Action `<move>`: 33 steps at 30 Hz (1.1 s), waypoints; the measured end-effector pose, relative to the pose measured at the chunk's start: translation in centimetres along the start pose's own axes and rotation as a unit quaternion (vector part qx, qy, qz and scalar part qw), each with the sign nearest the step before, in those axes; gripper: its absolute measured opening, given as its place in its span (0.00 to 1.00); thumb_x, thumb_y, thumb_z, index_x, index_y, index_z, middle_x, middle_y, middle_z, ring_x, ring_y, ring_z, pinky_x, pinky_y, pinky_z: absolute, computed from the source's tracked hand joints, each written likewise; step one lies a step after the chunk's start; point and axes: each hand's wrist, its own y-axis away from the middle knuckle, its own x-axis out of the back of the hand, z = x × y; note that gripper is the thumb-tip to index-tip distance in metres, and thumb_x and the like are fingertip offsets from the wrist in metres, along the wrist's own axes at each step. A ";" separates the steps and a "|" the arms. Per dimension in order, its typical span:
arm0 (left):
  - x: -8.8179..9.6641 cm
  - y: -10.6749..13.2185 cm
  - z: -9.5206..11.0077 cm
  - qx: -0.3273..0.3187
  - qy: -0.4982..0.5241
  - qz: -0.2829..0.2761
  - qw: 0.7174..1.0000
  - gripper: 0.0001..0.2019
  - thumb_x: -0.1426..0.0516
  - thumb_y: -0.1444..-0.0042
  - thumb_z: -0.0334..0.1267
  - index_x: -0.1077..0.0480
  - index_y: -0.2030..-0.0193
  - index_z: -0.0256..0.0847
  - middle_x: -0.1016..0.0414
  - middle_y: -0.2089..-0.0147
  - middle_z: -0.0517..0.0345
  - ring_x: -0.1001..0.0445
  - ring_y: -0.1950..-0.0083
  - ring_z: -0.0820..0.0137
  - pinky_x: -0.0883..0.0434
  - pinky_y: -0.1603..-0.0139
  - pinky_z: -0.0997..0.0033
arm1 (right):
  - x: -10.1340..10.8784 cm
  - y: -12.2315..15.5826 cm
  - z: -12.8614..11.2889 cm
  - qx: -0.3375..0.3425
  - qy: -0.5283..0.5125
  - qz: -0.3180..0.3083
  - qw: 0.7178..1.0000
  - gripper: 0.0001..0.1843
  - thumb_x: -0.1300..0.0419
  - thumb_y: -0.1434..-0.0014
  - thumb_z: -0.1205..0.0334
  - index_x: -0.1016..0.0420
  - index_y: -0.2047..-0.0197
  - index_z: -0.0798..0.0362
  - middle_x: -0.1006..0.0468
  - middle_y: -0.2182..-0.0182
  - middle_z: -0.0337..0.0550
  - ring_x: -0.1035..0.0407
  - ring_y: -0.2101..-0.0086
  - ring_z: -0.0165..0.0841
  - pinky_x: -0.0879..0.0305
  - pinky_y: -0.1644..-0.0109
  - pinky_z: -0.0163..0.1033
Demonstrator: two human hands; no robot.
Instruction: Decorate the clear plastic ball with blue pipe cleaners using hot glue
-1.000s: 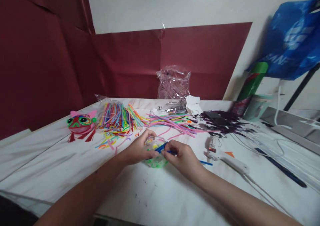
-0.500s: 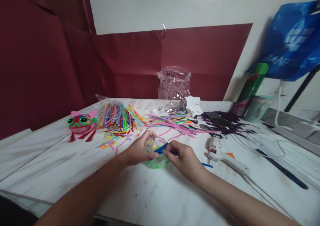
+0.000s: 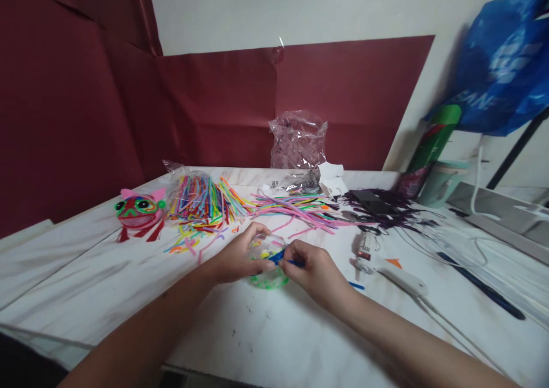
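Note:
In front of me, my left hand (image 3: 238, 257) is wrapped round a clear rounded plastic piece (image 3: 269, 241) with coloured spots and a green lower edge. A blue pipe cleaner (image 3: 277, 257) lies across its near side, under my left thumb. The thumb and fingertips of my right hand (image 3: 312, 263) pinch this blue strand, and part of it shows beyond the fingers. My grip covers much of the plastic piece. Right of my right hand, another short blue piece (image 3: 357, 285) rests on the table.
A decorated pink and red animal head (image 3: 139, 212) stands at left. Bagged pipe cleaners (image 3: 199, 196) and loose pink strands (image 3: 300, 210) lie behind my hands. A glue gun (image 3: 401, 279) with its cord, a dark pen-like tool (image 3: 480, 288) and purple strands (image 3: 401, 213) are at right.
My right fingertips have shifted slightly along the blue pipe cleaner, and less of it shows between the hands. My left hand keeps its hold on the plastic piece.

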 end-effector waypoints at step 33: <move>0.5 0.0 0.0 0.016 -0.050 0.001 0.999 0.27 0.38 0.56 0.42 0.40 0.48 0.42 0.33 0.51 0.56 0.33 0.49 0.60 0.35 0.50 0.64 | 0.3 -0.9 1.4 -0.028 -0.143 -0.054 0.988 0.08 0.41 0.51 0.57 0.35 0.73 0.52 0.38 0.80 0.32 0.44 0.78 0.27 0.47 0.74 0.33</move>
